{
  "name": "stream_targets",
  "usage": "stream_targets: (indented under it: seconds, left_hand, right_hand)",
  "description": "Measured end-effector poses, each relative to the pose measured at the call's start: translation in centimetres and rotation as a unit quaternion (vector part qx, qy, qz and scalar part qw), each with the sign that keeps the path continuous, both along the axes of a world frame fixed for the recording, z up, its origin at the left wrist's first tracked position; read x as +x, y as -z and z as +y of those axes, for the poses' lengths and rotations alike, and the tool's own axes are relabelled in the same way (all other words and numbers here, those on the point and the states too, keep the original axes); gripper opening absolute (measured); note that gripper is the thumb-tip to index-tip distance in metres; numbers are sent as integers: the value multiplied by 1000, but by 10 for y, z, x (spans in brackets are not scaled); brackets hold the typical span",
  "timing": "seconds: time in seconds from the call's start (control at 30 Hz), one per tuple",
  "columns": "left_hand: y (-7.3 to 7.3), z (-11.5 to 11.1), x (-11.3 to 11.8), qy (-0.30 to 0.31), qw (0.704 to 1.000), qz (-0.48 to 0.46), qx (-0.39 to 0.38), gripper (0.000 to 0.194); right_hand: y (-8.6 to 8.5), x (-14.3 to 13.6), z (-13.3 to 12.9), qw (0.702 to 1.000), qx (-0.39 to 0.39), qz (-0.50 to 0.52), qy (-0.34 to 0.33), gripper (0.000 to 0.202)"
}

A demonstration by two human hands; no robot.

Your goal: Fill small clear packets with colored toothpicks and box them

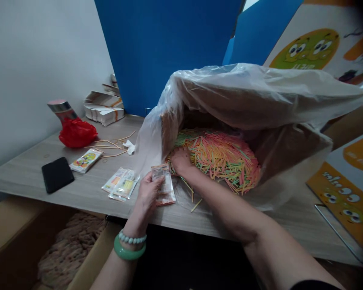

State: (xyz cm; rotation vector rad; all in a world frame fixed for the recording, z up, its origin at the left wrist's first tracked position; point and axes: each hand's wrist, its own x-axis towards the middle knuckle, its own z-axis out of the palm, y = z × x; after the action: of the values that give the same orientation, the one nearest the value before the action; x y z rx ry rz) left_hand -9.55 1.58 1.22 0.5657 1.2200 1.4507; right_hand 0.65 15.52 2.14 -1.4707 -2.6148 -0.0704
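Note:
Near the table's front edge, my left hand [149, 189] pinches a small clear packet [167, 186] with red-striped ends, thumb on top. My right hand [182, 160] reaches into a plastic-lined cardboard box [163, 133] lying open toward me. Its fingers dip into a heap of thin coloured sticks [222, 155], pink, orange, yellow and green; the fingertips are hidden among them. A few loose sticks [196, 205] lie on the plastic liner in front of the box. Left of my left hand, filled clear packets [122, 184] with yellow contents lie overlapping on the table.
Left on the table [87, 189] are a black phone [57, 174], a printed card pack [86, 160], a red plastic bag [77, 133] against a tin, loose tan strips [111, 148] and stacked white cartons [104, 110]. Blue panels [169, 48] stand behind. Below left is an open carton [87, 257].

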Motion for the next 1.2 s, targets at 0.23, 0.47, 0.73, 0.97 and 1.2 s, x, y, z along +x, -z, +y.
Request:
stream_targets:
  seconds: [0.23, 0.47, 0.73, 0.97, 1.2]
  left_hand:
    - [2, 2, -7, -30, 999, 11, -10, 42]
    - [-10, -3, 3, 8, 1000, 5, 14, 46]
    - [-14, 2, 41, 64, 993, 37, 90, 30]
    - [-9, 9, 74, 142, 947, 222, 184, 18]
    - [14, 11, 96, 149, 935, 273, 168, 17]
  right_hand:
    - [-2, -6, 1, 999, -1, -8, 32, 31]
    - [-21, 42, -31, 994, 17, 49, 97, 29]
    - [-14, 102, -67, 969, -94, 163, 162, 30]
    - [8, 104, -96, 959, -103, 262, -41, 28]
    - [28, 107, -105, 949, -139, 282, 37, 20]
